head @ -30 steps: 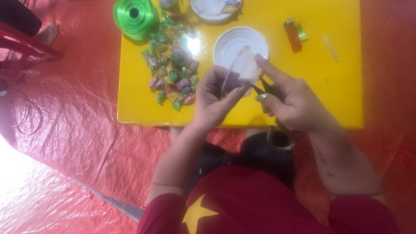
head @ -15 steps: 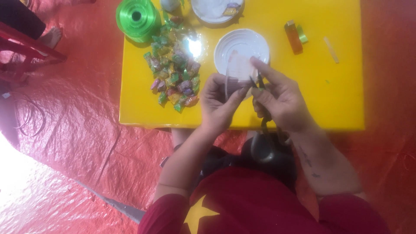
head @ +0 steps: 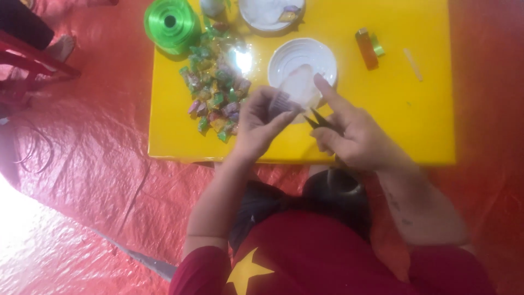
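On the yellow table point(head: 415, 109), a white plate point(head: 289, 57) is flanked by wrapped candies point(head: 215, 95) and green ribbon point(head: 172, 22). A small wrapper point(head: 281, 104) is pinched by the left hand point(head: 259, 123); dark scissors point(head: 322, 120) are gripped by the right hand point(head: 355, 136), forefinger extended.

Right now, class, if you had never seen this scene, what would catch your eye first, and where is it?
The bright yellow table on the red sheet stands out first. On its left part lies a pile of wrapped sweets beside a green ribbon spool. At the front edge, the left hand pinches a small wrapper and the right hand holds small dark scissors, just below a white plate.
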